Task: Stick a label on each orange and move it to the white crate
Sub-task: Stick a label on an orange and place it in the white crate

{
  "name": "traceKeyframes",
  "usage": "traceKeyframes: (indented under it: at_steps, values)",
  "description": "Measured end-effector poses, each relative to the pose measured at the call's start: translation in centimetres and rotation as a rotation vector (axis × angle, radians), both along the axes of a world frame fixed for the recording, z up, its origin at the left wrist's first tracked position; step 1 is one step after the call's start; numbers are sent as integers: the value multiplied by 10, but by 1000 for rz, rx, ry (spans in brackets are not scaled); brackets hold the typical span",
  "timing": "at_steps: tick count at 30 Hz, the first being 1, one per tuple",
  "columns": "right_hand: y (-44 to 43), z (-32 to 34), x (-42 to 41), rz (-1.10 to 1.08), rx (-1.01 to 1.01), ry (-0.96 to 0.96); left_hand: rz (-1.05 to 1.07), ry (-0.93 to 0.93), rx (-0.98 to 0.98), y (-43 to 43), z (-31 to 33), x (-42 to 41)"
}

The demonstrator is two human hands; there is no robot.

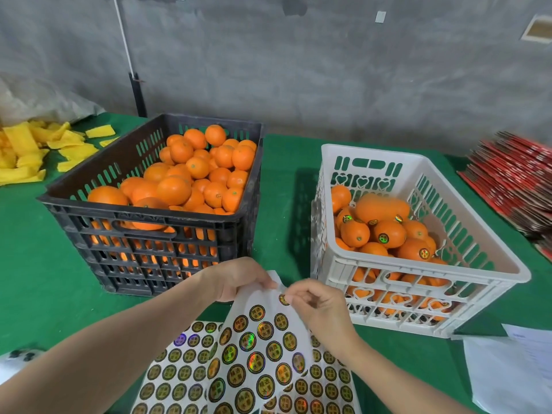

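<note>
Head view: gripping the raised label sheet (257, 354), near centre, with left hand (239, 279); pinching one label (283, 299) at its top with right hand (316, 300). Thin, limp, sticky: hold by the rim.

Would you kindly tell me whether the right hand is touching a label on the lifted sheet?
Touching. The head view shows the right hand pinching a round label at the top of the lifted sheet, which the left hand holds.
</note>
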State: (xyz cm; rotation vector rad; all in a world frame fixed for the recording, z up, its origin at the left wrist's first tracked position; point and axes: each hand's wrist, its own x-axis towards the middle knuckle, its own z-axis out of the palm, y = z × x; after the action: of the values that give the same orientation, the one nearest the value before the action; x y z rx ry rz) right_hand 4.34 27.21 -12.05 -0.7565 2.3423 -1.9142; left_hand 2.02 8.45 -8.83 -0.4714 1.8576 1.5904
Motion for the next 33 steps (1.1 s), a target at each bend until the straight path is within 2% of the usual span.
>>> traceKeyframes:
  at_steps: [3,5,10,14,15,17,20,21,22,23,25,27,29,33]
  values:
    - [-3,12,-4,-19,-162,-338,-58,104,-70,-5,-1,1]
    - [-3,17,-10,8,-191,-473,-110,168,-115,-7,-2,2]
    - [-11,13,-18,61,112,-440,-283,281,-269,-5,-2,8]
    - [-17,-5,-19,9,259,-331,-473,472,-613,-19,19,11]
    - [-18,-9,-20,1,309,-297,-486,513,-649,-27,29,13]
    - [-20,-16,-23,-15,402,-225,-455,579,-584,-48,51,17]
    - [-22,-21,-25,-16,529,-158,-228,706,-279,-75,93,25]
    - [-23,-21,-24,-17,561,-128,-103,807,-275,-85,101,22]
    - [-24,-20,-24,-31,573,-93,29,907,-366,-97,107,16]
    - [-26,-17,-23,-60,557,-54,127,962,-537,-112,111,7]
    - [-31,-6,-22,-126,445,51,132,856,-953,-137,115,-10]
    - [-38,11,-21,-170,293,146,-63,555,-1200,-153,111,-22]
    - [-46,31,-20,-186,154,163,-231,401,-1279,-158,104,-29]
    - [-62,65,-17,-159,-15,100,-264,263,-1245,-164,93,-36]
